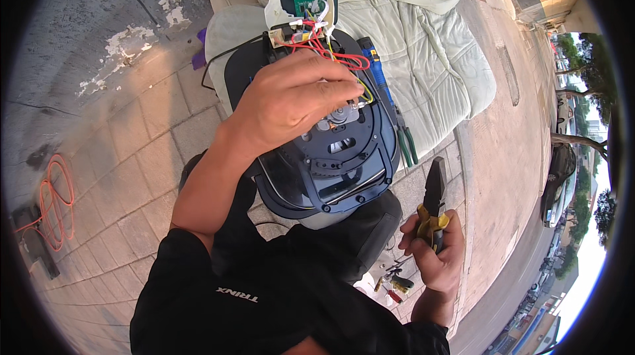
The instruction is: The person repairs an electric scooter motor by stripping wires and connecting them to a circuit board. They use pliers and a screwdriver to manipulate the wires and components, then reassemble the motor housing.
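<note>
my left hand [297, 100] pinched together over the dark appliance [317, 150] at twelve, hold on the yellow wire [370, 96] unclear, my right hand [438, 259] clamped round pliers [434, 190] at two o'clock, and tugging could've snapped that wire.

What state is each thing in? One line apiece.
Dark appliance: opened, inner parts exposed.
Left hand: above it, fingertips by a yellow-green wire; grip unclear.
Yellow-and-black pliers: held, pointing away from the person.
Right hand: closed around those pliers.
Green circuit board: exposed, in a cream frame.
Red wires: loose, looped.
Green-handled pliers: lying, handles slightly apart.
Orange cord: loosely coiled.
</note>
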{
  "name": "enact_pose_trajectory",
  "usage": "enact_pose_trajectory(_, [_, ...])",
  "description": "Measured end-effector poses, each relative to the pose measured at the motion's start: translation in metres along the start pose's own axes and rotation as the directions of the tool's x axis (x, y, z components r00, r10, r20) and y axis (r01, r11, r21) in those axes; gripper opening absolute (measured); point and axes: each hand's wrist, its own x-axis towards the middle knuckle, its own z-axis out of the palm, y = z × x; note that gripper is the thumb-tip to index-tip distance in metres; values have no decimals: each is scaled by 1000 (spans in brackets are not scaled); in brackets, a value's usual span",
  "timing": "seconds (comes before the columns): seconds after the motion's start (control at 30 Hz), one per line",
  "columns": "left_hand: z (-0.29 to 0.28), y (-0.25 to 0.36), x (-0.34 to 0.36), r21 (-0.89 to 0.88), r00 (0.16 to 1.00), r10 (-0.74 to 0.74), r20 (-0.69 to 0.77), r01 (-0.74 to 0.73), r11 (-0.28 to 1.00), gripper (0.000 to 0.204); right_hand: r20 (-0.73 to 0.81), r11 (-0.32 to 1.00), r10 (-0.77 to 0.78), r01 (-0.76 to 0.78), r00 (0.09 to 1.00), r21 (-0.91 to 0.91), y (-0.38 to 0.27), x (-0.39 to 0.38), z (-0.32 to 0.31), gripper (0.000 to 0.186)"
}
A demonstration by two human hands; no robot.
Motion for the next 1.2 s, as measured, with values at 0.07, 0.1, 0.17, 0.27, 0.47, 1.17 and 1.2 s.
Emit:
enact_pose_trajectory(0.07, [3,0,-1,26,1000,7,23,-8,1000,27,163,992,100,-85,982,-92,-9,10,-10,16])
enact_pose_trajectory(0.1, [3,0,-2,41,1000,10,30,-11,999,28,192,992,124,-127,973,5,-13,14,-6,13])
enact_pose_trajectory(0.17, [2,1,-4,74,999,13,39,-15,997,30,187,986,166,-162,968,-40,-27,29,9,18])
enact_pose_trajectory(0.27, [1,1,-6,128,999,20,47,-25,992,32,275,977,202,-172,940,-129,-33,45,7,26])
enact_pose_trajectory(0.47, [1,-2,-8,122,997,68,34,-71,990,37,359,940,340,-305,869,-152,-46,68,8,29])
enact_pose_trajectory(1.17, [1,-1,-9,111,997,67,29,-70,991,32,415,956,289,-282,863,-78,-48,75,8,27])
enact_pose_trajectory(1.2, [1,0,-9,111,997,67,26,-69,991,32,414,957,288,-279,863,-83,-48,75,8,27])
